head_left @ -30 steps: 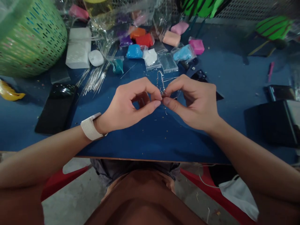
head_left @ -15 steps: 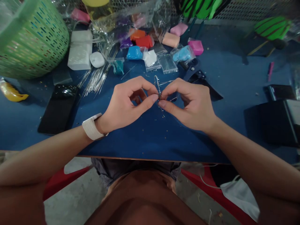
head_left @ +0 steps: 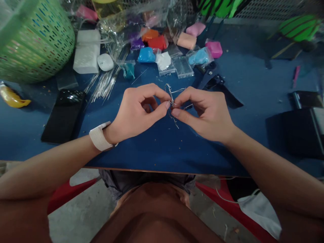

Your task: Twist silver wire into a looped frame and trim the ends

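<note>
A thin piece of twisted silvery wire [head_left: 169, 89] stands between my hands above the blue table, with a loop at its top and a crooked tail below. My left hand [head_left: 141, 109] pinches it from the left with thumb and index finger. From the right, my right hand [head_left: 205, 113] pinches the same wire, fingertips almost touching the left ones. Thin wire ends stick out behind my right fingers. A bundle of straight wires [head_left: 105, 84] lies beyond my left hand. Dark-handled pliers [head_left: 211, 79] rest behind my right hand, partly hidden.
Bagged clay pieces, among them a blue one [head_left: 146, 55] and a red one [head_left: 157, 43], lie at the back. On the left are a green basket [head_left: 37, 44], a black phone [head_left: 63, 116] and a white box [head_left: 87, 52]. A dark box [head_left: 295, 133] stands right.
Both hands keep their pinch on the wire. Its lower tail now shows more clearly below my fingertips and is tilted slightly to the right. The camera view has shifted slightly.
</note>
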The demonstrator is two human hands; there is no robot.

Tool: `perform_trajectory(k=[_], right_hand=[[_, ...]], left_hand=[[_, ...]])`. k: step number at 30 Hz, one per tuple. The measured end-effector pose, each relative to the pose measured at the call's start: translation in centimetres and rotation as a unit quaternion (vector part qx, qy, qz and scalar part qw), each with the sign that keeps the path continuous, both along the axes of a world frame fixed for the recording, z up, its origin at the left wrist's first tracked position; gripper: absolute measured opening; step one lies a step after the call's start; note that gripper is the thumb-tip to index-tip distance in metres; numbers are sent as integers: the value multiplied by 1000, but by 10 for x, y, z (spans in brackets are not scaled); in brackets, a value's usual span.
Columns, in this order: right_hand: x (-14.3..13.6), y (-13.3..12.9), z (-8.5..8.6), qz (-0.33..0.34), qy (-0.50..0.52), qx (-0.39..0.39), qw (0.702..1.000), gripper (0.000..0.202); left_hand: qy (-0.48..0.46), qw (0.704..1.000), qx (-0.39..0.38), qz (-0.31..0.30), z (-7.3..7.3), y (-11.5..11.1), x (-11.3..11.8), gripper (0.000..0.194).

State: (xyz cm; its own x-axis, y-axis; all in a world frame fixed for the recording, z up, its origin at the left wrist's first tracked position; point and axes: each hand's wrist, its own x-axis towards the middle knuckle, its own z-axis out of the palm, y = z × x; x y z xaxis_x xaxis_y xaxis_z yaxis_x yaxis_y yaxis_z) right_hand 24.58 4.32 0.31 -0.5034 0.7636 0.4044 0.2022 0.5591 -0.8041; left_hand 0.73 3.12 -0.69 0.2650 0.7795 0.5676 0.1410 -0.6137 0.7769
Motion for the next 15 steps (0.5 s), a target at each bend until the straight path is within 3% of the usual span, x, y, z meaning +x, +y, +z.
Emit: perform_trajectory(k=[4, 10, 15], right_hand=[[-1, -1, 0, 8, 9, -14, 1000, 8], [-2, 0, 3, 23, 40, -103, 994, 20], [-4, 0, 3, 15, 44, -106, 993, 23]], left_hand=[[0, 999, -43, 4, 5, -3, 1, 13], [-16, 999, -33, 20, 4, -4, 4, 14], [-22, 998, -63, 6, 5, -5, 4, 10]])
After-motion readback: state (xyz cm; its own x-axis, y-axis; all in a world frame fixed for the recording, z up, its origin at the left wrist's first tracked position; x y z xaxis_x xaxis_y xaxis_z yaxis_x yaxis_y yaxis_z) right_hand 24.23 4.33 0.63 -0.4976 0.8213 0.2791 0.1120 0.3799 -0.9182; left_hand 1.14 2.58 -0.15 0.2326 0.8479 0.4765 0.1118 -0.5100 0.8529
